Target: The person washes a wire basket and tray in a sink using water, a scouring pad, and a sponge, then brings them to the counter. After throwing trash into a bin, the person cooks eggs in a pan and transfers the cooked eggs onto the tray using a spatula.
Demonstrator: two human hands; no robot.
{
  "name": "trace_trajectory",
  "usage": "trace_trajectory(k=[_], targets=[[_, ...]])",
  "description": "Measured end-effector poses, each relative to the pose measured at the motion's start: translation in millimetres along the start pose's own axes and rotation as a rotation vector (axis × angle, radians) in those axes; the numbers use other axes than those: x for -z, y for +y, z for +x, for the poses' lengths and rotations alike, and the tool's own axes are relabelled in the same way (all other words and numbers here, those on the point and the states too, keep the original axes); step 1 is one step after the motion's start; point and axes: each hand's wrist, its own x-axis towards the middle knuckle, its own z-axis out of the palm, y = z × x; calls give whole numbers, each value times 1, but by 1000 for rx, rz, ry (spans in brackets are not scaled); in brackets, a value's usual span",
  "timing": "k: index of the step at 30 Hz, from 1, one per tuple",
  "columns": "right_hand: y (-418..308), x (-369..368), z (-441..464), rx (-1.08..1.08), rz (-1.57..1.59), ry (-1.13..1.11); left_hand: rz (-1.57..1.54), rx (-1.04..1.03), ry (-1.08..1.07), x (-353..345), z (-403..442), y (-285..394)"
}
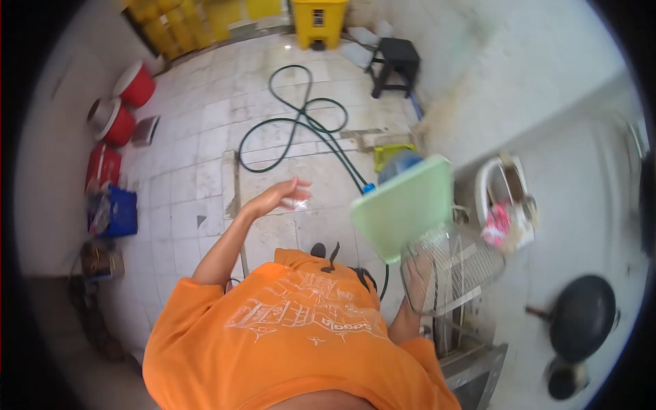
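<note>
My left hand [279, 197] is raised over the tiled floor with its fingers apart and nothing in it. On the right, my right hand [418, 272] shows through the bars of a wire rack [456, 270] and holds it from beneath; its fingertips are blurred. Touching or overlapping the rack's far side is a tilted pale green plastic tray [403, 205]. What bears the tray is hidden. Behind it are a blue round object [400, 165] and a yellow-green item [385, 156].
A green hose [287, 121] loops across the floor. Red containers [120, 123] and a blue crate [121, 212] line the left wall. A black stool [396, 58] and yellow bin [318, 20] stand ahead. At right are a black pan [583, 318] and a metal frame [478, 369].
</note>
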Motion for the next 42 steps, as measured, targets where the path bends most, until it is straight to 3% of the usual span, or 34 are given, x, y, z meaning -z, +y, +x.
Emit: trace_trajectory(k=[1, 3, 5, 6, 8, 10, 12, 14, 16, 18, 20, 24, 25, 27, 28, 30, 32, 34, 35, 39, 42], targets=[[-15, -32, 40, -40, 156, -41, -158, -39, -19, 17, 11, 6], [-56, -85, 103, -384, 690, -91, -512, -134, -117, 43, 34, 29], [-80, -123, 166, -535, 799, -224, -518, -256, -94, 70, 79, 26], [-82, -141, 188, -513, 801, -228, -539, -364, -92, 81, 97, 23], [-82, -176, 230, -628, 660, -240, -446, -327, 28, 111, 119, 27], [-89, -203, 271, -636, 535, -266, -690, -283, -25, 158, 148, 12], [-107, -230, 315, -605, 396, -415, -736, -193, 2, 211, 162, 5], [-120, -276, 364, -454, 354, -434, -482, -64, 191, 255, 160, 30], [-149, -328, 416, -301, 316, -453, -467, -9, 303, 295, 148, 71], [-193, -378, 457, 72, 24, -309, -469, 62, 408, 322, 132, 93], [-264, -422, 500, 140, 148, -395, -156, -149, 787, 356, 121, 108], [-392, -517, 561, 324, 539, -558, 130, -408, 1635, 410, 92, 154], [-422, -550, 578, 349, 569, -549, 68, -463, 1695, 424, 84, 163], [-465, -599, 601, 380, 773, -790, -28, -503, 1815, 452, 79, 163], [-487, -619, 612, 379, 772, -791, -62, -490, 1887, 471, 80, 161], [-528, -652, 634, 461, 695, -921, -129, -497, 1871, 518, 88, 161], [-544, -684, 659, 401, 710, -944, -186, -502, 1843, 573, 93, 168], [-536, -720, 695, 404, 543, -796, -218, -408, 1471, 643, 111, 179], [-538, -728, 709, 326, 448, -714, -55, -311, 1422, 680, 127, 175], [-510, -777, 791, 228, 570, -444, 214, -342, 1261, 795, 202, 262], [-487, -796, 869, 238, 256, -204, 324, -415, 1067, 865, 272, 303]])
